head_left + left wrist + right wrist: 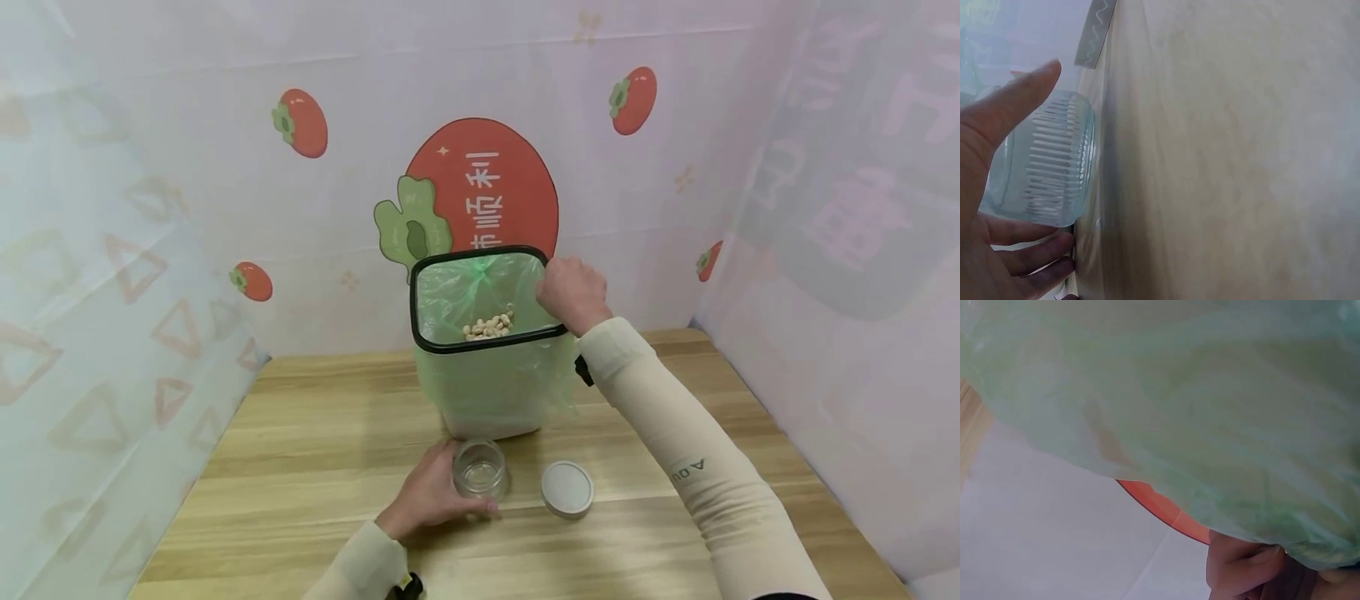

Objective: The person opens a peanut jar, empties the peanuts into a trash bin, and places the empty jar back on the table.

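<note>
A small clear glass jar with a ribbed side stands on the table just in front of a trash can. My left hand holds it from the left, thumb on the near side and fingers round the far side. In the left wrist view the jar sits between thumb and fingers. My right hand grips the right part of the trash can's black rim. A thin green bag lines the can and hangs over its outside. Pale beans or nuts lie inside the bag.
A round, pale grey lid lies on the wooden table to the right of the jar. Cloth backdrops with printed red fruit stand behind the table and along both sides.
</note>
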Available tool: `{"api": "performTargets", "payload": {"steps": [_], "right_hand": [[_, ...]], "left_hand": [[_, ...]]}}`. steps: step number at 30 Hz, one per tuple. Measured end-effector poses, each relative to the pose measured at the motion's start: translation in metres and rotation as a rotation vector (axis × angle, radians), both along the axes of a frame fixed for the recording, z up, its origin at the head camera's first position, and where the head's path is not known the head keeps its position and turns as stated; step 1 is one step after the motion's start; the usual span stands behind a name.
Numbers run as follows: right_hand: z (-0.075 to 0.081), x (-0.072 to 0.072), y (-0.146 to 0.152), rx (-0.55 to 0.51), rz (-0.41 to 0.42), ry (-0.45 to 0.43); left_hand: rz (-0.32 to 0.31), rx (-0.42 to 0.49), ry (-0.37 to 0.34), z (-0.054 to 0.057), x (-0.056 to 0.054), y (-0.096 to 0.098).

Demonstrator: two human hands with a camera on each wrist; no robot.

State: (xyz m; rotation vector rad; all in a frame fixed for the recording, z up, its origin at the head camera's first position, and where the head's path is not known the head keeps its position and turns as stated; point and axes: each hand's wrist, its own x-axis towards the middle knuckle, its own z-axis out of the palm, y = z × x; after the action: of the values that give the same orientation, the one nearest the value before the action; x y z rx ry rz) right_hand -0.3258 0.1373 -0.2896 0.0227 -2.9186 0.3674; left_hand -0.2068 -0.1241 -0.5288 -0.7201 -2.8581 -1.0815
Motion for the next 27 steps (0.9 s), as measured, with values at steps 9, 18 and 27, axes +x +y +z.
{"api": "performTargets", "payload": {"steps": [9, 18, 27], "right_hand": [[0.003, -0.001, 0.012, -0.019, -0.030, -0.032], [0.004, 0.005, 0.018, -0.169, -0.005, -0.082], [0.002, 0.018, 0.033, -0.254, 0.029, -0.055]], "left_hand": [[0.019, -0.015, -0.074, 0.012, 0.005, -0.007], [0.049, -0.072, -0.002, 0.027, 0.012, -0.017], [0.053, -0.185, 0.079, 0.038, 0.015, -0.019]]}}
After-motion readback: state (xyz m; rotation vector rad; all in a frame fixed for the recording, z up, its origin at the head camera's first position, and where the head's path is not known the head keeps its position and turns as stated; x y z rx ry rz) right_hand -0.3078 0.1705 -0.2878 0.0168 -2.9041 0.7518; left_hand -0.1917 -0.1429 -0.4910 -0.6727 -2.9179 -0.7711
